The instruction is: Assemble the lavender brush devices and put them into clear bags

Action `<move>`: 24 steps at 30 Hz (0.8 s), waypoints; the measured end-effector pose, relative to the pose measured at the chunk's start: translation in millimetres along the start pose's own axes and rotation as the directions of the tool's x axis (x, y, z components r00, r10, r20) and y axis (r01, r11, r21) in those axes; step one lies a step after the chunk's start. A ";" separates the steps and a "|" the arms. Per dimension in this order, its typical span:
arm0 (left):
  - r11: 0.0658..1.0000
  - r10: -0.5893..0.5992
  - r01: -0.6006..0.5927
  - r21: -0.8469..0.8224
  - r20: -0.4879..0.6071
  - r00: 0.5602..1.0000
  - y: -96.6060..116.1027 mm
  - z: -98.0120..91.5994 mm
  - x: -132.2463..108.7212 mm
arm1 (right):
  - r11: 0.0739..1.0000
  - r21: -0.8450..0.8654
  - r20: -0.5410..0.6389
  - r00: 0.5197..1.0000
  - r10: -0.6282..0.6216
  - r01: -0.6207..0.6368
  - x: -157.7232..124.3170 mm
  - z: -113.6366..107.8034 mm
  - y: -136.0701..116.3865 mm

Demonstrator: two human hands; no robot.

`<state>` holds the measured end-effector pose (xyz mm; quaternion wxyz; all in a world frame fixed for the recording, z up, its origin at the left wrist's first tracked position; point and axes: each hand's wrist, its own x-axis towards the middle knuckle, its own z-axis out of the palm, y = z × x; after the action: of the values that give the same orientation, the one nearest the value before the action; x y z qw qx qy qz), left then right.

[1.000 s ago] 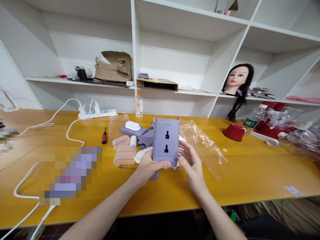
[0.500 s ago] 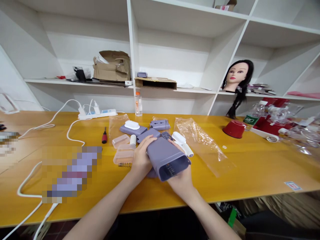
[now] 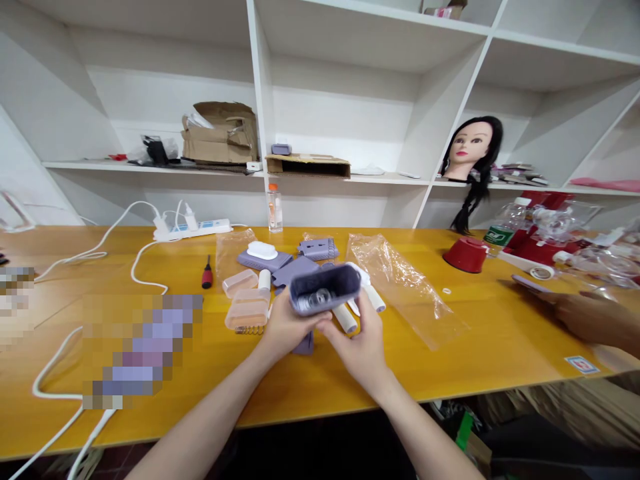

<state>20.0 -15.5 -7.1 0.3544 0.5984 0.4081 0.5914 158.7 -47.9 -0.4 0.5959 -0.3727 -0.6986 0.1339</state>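
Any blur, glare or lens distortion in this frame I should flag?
Head view: wide-angle lens bows the shelves; lighting even, shadows soft; mild glare on the plastic bag; purple housing in left hand and right hand sharp; pixelated patches mask the left of the table.

My one view sits head-high before the table (image 3: 500, 347), facing forward and down across it to the shelves (image 3: 256, 100) behind, close over my left hand (image 3: 285, 327) and right hand (image 3: 357, 343).
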 end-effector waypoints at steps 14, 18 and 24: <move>0.789 -0.252 0.293 -0.540 0.151 0.956 4.6 4.5 -9.2 | 0.688 0.540 0.228 0.871 0.435 -0.485 7.4 10.3 1.8; 0.707 -0.289 0.369 -0.603 0.230 0.929 15.9 -1.4 -9.6 | 0.547 0.560 0.417 0.782 0.463 -0.622 4.5 6.0 2.5; 0.639 -0.229 0.364 -0.678 0.285 0.931 13.9 0.4 -9.8 | 0.395 0.382 0.667 0.545 0.508 -0.835 5.9 7.2 6.4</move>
<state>21.7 -30.1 1.3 0.6865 0.3842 0.2039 0.5827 154.3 -37.6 -2.0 0.3954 -0.3478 -0.4940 0.6918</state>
